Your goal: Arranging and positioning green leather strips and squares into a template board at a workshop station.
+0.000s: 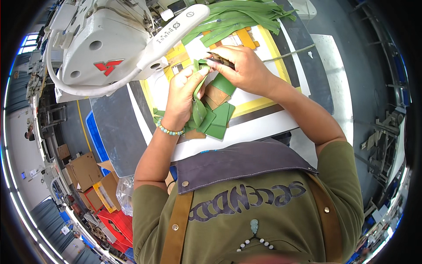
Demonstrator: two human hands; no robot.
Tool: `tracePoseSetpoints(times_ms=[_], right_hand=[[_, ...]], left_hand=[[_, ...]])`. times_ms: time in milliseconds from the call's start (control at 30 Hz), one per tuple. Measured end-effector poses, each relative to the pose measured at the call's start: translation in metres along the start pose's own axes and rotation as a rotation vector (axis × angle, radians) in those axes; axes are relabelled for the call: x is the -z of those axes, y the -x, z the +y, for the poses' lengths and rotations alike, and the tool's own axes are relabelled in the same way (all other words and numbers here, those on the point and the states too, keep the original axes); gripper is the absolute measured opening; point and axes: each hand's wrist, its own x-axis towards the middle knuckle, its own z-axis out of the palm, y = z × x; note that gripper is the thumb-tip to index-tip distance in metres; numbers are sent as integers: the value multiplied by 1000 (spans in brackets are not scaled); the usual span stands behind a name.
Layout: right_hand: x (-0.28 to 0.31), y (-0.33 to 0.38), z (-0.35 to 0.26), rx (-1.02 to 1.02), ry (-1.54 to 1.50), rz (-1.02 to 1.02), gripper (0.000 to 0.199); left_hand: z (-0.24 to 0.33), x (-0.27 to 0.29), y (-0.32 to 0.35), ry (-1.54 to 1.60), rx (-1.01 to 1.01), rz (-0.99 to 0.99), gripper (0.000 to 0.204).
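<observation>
Both hands meet over the work table, close beside the sewing machine head. My left hand (185,90), with a beaded bracelet at the wrist, pinches a green fabric strip (198,111) that hangs down below the fingers. Close against its fingertips, my right hand (239,66) is closed around a small dark pointed tool (226,61); the fingers hide most of it, so its exact kind is unclear. Flat green pieces (218,119) and a brown piece (216,97) lie partly overlapped beneath the hands.
A white sewing machine (110,48) fills the upper left. At the far side lies a bundle of long green strips (237,15). Yellow bands (257,105) border the white work surface. Cardboard boxes (85,171) and a red crate (115,225) stand at lower left.
</observation>
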Motion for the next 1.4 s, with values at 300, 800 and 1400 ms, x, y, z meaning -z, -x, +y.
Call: tracePoseSetpoints(times_ms=[300, 800, 1400], right_hand=[[3, -3, 0, -12, -33, -41, 44], [-10, 10, 4, 109, 271, -22, 40], [29, -11, 27, -301, 30, -15, 40]], left_hand=[[-9, 10, -1, 166, -18, 41, 21], [-5, -6, 0, 34, -39, 105, 17], [-10, 6, 22, -146, -352, -385, 26]])
